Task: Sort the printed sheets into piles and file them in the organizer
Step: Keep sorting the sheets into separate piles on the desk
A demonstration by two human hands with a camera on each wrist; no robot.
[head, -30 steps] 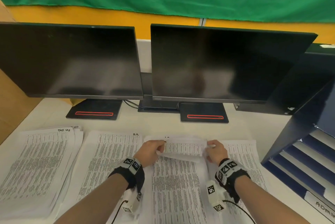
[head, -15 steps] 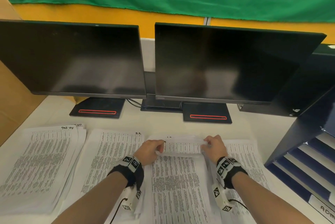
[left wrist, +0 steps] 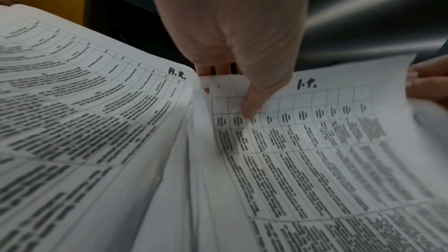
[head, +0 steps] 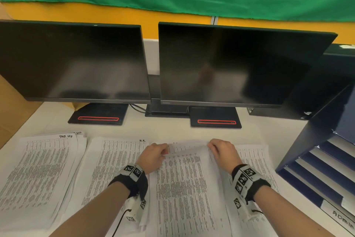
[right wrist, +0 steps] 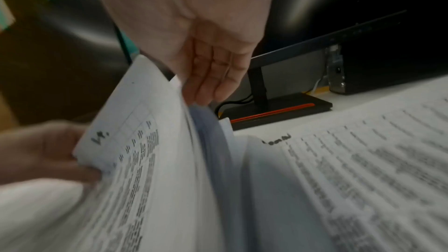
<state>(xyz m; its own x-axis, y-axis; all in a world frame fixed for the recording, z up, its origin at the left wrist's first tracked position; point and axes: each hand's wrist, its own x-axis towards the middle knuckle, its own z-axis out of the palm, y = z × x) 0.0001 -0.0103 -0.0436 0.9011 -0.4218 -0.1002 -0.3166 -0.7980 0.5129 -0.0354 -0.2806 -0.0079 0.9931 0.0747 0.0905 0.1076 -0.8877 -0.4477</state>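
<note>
Several piles of printed sheets lie side by side on the white table. The middle pile, marked I.T. (head: 188,188) (left wrist: 315,141) (right wrist: 145,160), is held at its far edge by both hands. My left hand (head: 165,151) (left wrist: 244,101) pinches the far left corner, thumb on top and fingers underneath. My right hand (head: 211,147) (right wrist: 208,91) grips the far right corner and lifts it, so that side of the pile curls up off the table. The dark blue organizer (head: 315,152) stands at the right, its shelves open towards me.
The H.R. pile (head: 113,163) (left wrist: 84,122) lies left of the held one, with another pile (head: 38,175) further left. A fourth pile (head: 255,161) (right wrist: 363,160) lies on the right. Two dark monitors (head: 76,63) (head: 230,63) stand behind on black bases.
Both hands stay at the far corners of the I.T. pile. The bent top edge was laid flat, and the right hand now raises its corner.
</note>
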